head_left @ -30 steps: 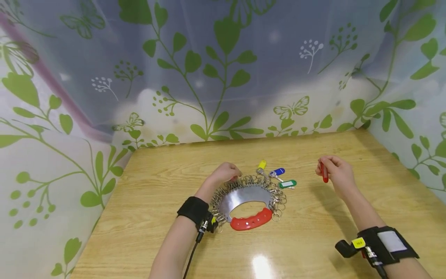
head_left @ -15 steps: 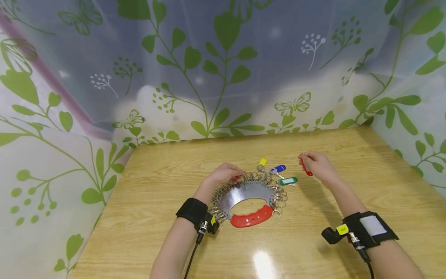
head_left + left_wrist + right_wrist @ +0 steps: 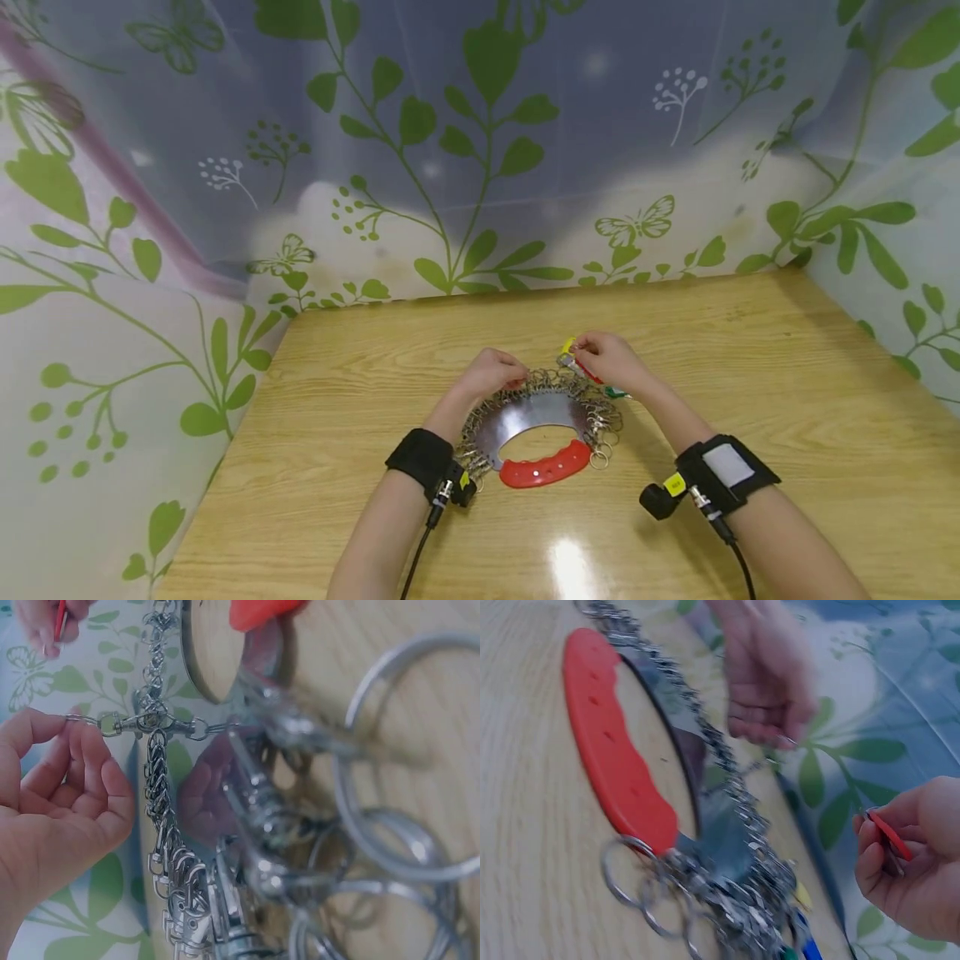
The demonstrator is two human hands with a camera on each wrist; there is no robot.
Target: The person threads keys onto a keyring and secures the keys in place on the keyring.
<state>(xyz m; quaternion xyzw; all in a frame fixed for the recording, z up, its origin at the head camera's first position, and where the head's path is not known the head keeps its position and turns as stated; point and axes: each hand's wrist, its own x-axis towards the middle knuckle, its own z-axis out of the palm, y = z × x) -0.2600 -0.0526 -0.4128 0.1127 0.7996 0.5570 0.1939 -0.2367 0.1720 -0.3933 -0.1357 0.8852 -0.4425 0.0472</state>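
Observation:
A curved metal key holder [image 3: 531, 414] with a red grip handle [image 3: 546, 467] lies on the table, clips and split rings fringing its outer edge. At its far edge my left hand [image 3: 489, 373] pinches one split ring [image 3: 81, 719] between thumb and index finger, pulling its clip outward. My right hand [image 3: 613, 362] pinches a red key tag [image 3: 889, 834], with a key partly hidden in the fingers, just over the holder's far right side. Beneath that hand are a yellow key tag [image 3: 567, 344] and a green key tag [image 3: 615, 392]; a blue key tag [image 3: 810, 948] shows in the right wrist view.
The wooden table [image 3: 360, 417] meets a leaf-patterned curtain [image 3: 480, 167] along its back edge. Loose rings [image 3: 599, 456] stick out at the holder's right end. Black wrist straps with cameras and cables [image 3: 431, 467] are on both wrists.
My right hand has moved left with the red key tag, from the right part of the table to above the other tags. My left hand has shifted only slightly along the ring edge.

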